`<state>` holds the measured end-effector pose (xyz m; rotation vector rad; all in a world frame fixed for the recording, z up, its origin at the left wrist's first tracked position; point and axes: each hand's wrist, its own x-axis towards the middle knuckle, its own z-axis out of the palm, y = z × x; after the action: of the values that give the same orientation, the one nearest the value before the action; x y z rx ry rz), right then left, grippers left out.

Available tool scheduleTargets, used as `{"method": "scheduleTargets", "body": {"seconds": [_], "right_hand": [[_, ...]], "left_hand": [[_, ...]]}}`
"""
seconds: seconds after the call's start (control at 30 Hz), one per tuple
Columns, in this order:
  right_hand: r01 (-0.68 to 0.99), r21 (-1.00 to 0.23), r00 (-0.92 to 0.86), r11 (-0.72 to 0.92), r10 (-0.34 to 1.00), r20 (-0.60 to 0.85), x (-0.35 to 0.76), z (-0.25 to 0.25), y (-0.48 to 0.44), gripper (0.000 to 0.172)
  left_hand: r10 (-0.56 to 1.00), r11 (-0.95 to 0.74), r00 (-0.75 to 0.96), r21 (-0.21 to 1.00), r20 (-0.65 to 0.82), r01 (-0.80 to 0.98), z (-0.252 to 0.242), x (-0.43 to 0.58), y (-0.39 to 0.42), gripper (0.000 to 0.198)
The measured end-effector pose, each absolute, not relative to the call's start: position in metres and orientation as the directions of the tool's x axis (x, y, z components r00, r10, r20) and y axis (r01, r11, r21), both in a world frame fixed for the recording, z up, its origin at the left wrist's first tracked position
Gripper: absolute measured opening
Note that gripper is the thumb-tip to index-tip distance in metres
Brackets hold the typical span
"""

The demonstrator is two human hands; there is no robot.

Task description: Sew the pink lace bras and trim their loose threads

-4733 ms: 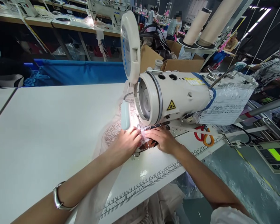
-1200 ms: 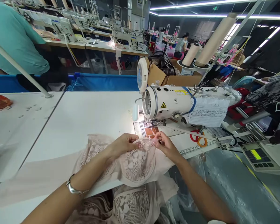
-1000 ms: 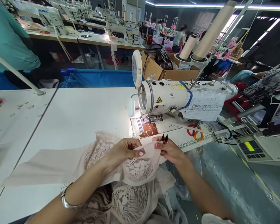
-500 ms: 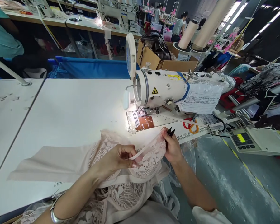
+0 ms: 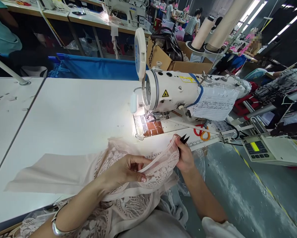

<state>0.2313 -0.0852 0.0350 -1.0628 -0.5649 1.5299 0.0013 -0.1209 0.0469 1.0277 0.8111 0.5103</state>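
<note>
A pale pink lace bra hangs between my two hands at the table's front edge. My left hand pinches the upper edge of one lace cup between thumb and fingers. Farther right, my right hand grips the top end of that cup. Small black thread snips are also in my right hand, their points sticking out past the fingers. A plain fabric wing of the bra lies spread on the table to the left. More lace drapes toward my lap.
A white sewing machine stands just beyond my hands, its lamp lighting the needle area. Red- and orange-handled scissors lie by its base. A control box is at right; a cardboard box holds a black bag behind.
The cup's top end has shifted slightly right with my right hand. My left fingers have straightened a little along the cup's edge. The view has tilted slightly.
</note>
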Motion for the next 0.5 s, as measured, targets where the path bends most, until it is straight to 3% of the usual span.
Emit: {"method": "scheduleTargets", "body": {"seconds": [0.5], "right_hand": [[-0.495,-0.822,0.001,-0.281,0.946,-0.324,0.229,0.048,-0.089,0.052]], "left_hand": [[0.674,0.47,0.663,0.882,-0.326,-0.043,0.041,0.002,-0.122,0.028]]}}
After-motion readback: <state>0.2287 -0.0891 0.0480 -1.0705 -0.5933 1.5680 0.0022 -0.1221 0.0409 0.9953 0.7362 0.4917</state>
